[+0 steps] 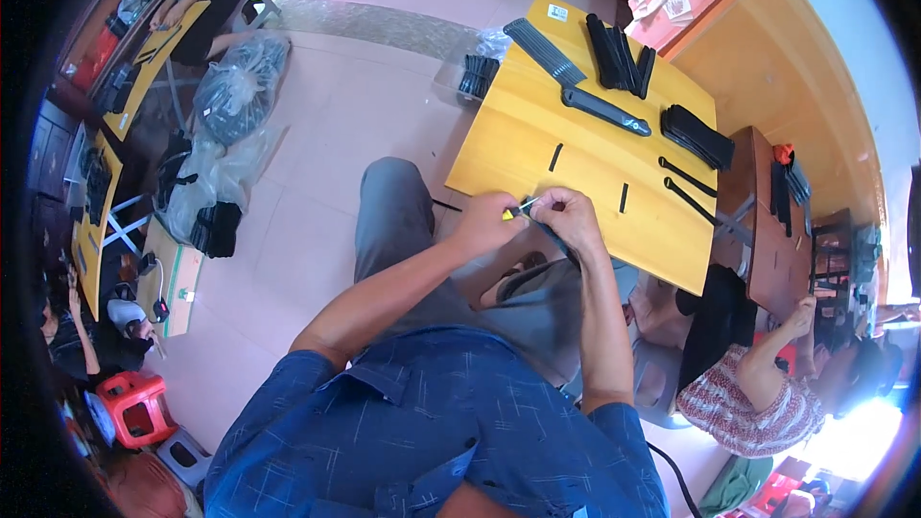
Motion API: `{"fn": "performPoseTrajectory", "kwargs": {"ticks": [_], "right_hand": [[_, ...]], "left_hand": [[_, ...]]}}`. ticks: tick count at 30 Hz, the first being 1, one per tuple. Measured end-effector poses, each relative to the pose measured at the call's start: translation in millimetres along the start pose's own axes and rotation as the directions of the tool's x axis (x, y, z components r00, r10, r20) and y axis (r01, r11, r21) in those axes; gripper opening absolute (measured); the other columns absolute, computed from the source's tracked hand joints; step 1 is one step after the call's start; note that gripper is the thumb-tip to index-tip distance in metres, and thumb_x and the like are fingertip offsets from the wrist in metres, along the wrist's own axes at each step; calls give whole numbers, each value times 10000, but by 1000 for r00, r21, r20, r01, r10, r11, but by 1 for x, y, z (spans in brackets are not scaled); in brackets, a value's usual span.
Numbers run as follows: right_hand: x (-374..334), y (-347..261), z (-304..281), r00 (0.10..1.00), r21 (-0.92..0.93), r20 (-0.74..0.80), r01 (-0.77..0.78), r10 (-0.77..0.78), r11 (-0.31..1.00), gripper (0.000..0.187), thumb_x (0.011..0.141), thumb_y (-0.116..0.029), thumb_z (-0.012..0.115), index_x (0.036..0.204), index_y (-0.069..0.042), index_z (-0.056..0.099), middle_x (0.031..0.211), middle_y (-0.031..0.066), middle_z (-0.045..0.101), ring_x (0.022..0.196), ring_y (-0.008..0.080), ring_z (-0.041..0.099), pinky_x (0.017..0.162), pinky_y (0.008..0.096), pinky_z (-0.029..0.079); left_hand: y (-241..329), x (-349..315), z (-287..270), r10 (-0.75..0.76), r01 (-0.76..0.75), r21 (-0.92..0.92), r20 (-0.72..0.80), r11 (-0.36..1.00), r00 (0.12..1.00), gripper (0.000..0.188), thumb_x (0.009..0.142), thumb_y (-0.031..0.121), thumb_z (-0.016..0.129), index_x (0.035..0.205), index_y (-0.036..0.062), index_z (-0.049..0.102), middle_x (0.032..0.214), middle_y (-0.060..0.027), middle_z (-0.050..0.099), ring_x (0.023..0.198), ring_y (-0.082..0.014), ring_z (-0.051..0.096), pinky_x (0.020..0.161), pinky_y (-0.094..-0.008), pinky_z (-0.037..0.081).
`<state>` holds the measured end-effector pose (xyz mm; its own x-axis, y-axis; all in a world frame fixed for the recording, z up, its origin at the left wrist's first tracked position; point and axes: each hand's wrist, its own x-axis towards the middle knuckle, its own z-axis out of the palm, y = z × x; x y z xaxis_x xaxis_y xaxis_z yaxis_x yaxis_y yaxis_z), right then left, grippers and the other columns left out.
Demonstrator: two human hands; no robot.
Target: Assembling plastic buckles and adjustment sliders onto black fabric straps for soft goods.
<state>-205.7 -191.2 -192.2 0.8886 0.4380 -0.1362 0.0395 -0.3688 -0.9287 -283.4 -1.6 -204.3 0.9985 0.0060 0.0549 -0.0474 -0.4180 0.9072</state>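
Note:
Above the near edge of a yellow wooden table (499,158), my two hands meet in front of my lap. My left hand (487,223) is closed on a small yellow-and-black tool (509,215) with a thin metal tip; its exact kind is too small to tell. My right hand (570,218) pinches at that tip, fingers bent together. A black strip (556,238) hangs down from under the right fingers, partly hidden by the hand. Two short dark marks, strips or slots, lie on the tabletop beyond my hands.
On the table lie a fan of grey-black strips (545,51), a long black piece (604,111), black bundles (697,137) and two looped straps (687,200). A clear bin (460,77) stands beyond the left edge. Plastic bags (240,86) sit on the floor. People work at other tables.

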Motion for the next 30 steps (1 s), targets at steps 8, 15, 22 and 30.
{"fn": "performPoseTrajectory", "kwargs": {"ticks": [8, 15, 22, 30], "right_hand": [[-10, -19, -7, 987, 62, 79, -143, 138, 988, 80, 822, -26, 789, 774, -42, 727, 720, -18, 685, 642, 58, 597, 589, 235, 486], [-31, -19, -5, 993, 142, 100, -81, 67, 987, 53, 839, -20, 794, 862, -26, 747, 778, 0, 713, 696, 68, 627, 650, 238, 512], [-50, -35, 3, 999, 233, -28, -12, 19, 972, 46, 869, -41, 786, 885, -18, 750, 771, 4, 700, 679, 62, 609, 635, 224, 493], [-59, -36, 26, 982, 345, -171, -11, 74, 939, 46, 903, -54, 751, 912, -14, 731, 784, -6, 704, 688, 48, 623, 634, 220, 512]], "left_hand": [[15, -3, 2, -365, 421, -482, 210, 768, 907, 153, 910, 211, 736, 929, 62, 707, 598, 17, 543, 484, -87, 517, 442, -267, 400], [17, -13, 1, -351, 413, -648, 232, 639, 907, 144, 903, 181, 736, 892, 43, 695, 600, 12, 552, 446, -78, 478, 400, -251, 337], [35, -20, -7, -298, 337, -628, 172, 701, 939, 130, 892, 151, 717, 898, 22, 703, 656, -16, 602, 529, -69, 525, 464, -258, 384], [27, -25, -1, -103, 48, -491, -84, 870, 991, 221, 908, 216, 728, 899, -3, 704, 714, -30, 636, 661, -85, 589, 567, -282, 444]]}}
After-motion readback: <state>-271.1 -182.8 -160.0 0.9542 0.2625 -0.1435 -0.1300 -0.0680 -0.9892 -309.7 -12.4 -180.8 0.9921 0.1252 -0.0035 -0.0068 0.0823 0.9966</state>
